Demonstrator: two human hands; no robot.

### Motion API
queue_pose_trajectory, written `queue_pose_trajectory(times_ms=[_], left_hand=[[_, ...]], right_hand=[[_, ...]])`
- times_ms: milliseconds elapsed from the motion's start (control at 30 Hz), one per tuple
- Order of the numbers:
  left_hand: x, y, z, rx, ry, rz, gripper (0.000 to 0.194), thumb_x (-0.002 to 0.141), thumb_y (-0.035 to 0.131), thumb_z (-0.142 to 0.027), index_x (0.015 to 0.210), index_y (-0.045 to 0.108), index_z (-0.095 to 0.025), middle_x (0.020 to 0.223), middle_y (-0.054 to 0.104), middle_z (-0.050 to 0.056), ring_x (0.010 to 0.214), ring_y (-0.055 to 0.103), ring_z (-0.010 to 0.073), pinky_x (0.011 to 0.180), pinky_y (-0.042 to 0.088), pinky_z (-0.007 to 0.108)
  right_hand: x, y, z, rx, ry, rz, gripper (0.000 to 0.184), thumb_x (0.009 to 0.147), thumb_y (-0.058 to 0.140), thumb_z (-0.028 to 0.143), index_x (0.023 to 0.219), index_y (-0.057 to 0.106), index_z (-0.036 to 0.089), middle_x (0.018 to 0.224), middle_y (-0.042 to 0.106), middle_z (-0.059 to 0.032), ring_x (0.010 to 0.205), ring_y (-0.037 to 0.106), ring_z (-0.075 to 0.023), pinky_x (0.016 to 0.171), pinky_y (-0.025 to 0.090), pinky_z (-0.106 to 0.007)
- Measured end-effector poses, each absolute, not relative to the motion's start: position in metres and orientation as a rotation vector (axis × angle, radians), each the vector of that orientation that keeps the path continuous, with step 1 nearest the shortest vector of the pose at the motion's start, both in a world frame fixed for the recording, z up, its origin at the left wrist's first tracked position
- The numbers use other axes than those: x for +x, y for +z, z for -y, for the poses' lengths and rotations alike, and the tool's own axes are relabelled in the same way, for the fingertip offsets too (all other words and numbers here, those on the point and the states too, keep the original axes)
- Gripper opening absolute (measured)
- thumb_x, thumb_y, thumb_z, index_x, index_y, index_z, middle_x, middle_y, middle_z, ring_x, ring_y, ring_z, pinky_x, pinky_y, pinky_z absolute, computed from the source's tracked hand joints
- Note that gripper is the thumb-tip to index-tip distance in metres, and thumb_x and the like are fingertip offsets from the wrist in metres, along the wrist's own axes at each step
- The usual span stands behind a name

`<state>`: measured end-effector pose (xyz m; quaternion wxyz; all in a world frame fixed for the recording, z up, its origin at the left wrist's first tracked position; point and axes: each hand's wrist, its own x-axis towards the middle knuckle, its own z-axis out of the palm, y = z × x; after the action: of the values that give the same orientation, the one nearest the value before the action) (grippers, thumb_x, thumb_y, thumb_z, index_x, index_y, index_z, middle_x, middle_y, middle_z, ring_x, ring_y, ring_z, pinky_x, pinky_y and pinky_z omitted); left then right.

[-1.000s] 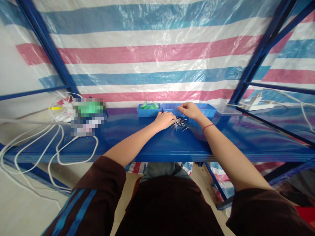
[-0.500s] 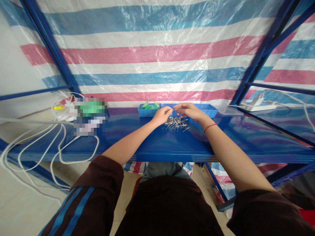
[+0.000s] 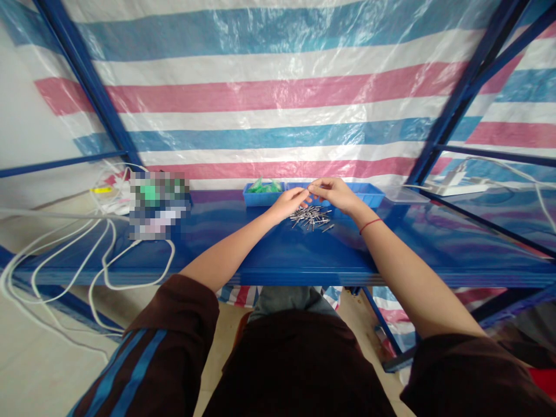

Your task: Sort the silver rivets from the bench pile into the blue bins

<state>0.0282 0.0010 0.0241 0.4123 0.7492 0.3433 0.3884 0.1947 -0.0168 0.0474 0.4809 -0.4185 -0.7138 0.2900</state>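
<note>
Pins [image 3: 310, 217] near bin [image 3: 256, 200] of green pieces [image 3: 264, 186]

On the table [image 3: 252, 255], pins [image 3: 310, 217] lie before the right-hand bin [image 3: 368, 198]

Here we are, left hand [image 3: 290, 203] and right hand [image 3: 336, 193] meeting at the fingertips, anything pinched there too small to tell; just below, loose metal pins [image 3: 310, 218] heap on the blue table [image 3: 299, 252]; behind, a long blue bin [image 3: 369, 196] sits beside a smaller bin [image 3: 259, 201] of green pieces [image 3: 264, 187].
</note>
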Motion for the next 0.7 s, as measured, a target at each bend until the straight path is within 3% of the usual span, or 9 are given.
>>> queue_pose_trajectory(times_ms=[267,500,700], left_hand=[[0.027,0.02,-0.006,1.912,1.118,-0.823,0.012,0.087,0.054,-0.025,0.089,0.059,-0.014,0.091,0.066,0.004,0.072,0.06,0.0092,0.072,0.047,0.025],[0.025,0.02,-0.015,1.932,1.355,-0.879,0.014,0.082,0.061,-0.028,0.083,0.061,-0.014,0.088,0.067,0.006,0.086,0.061,0.0143,0.08,0.047,0.028],[0.024,0.017,-0.016,2.09,1.254,-0.989,0.022,0.086,0.057,-0.032,0.098,0.06,-0.014,0.095,0.067,0.008,0.088,0.062,0.0156,0.083,0.047,0.03]], right_hand=[[0.187,0.049,0.02,-1.058,0.672,1.661,0.017,0.069,0.073,0.033,0.076,0.069,0.018,0.073,0.065,-0.0019,0.062,0.051,-0.0107,0.058,0.042,-0.024],[0.191,0.047,0.016,-1.071,0.524,1.765,0.013,0.073,0.068,0.03,0.073,0.07,0.017,0.07,0.065,-0.0025,0.062,0.051,-0.0118,0.058,0.041,-0.025],[0.193,0.038,0.008,-1.159,0.589,1.803,0.016,0.077,0.063,0.026,0.064,0.064,0.016,0.058,0.057,0.0007,0.055,0.049,-0.0104,0.053,0.038,-0.023]])
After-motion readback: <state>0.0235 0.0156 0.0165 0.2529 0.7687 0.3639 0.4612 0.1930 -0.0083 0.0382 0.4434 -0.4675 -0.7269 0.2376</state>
